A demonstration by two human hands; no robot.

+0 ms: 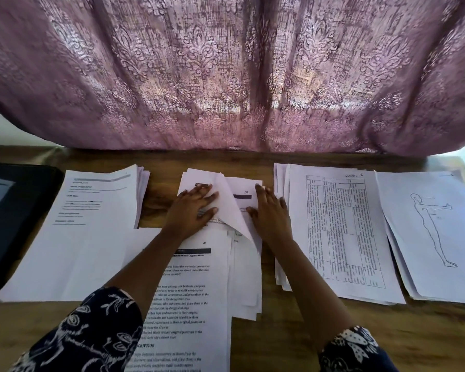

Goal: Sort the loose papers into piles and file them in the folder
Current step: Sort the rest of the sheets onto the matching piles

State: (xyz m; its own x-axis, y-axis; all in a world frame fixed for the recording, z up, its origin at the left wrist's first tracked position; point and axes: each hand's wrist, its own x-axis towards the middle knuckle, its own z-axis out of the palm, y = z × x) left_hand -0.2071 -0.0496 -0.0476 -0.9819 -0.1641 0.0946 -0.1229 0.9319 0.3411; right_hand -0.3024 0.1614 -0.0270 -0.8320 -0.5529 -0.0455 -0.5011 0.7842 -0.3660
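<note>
Where the head view looks down on the wood-grained bench (293,331), the middle pile (199,291) of printed white pages lies fanned and uneven, its far end under both hands. The left hand (193,208) presses flat on it, fingers (199,191) straight and spread apart. The right hand (270,210) lies flat beside it, its own fingers straight and nearly together, gripping nothing. Between the hands one thin sheet (226,208) bows up in a soft pointed fold.

Left of the middle pile sits the left stack (91,237) of text pages, and beyond it the smooth black folder (11,210). Right of the middle pile lies the grid stack (341,229), topped by a dense ruled table, then the figure stack (435,232), topped by a line-drawn standing body. Behind the middle pile hangs a mauve curtain (226,71) woven with damask motifs.
</note>
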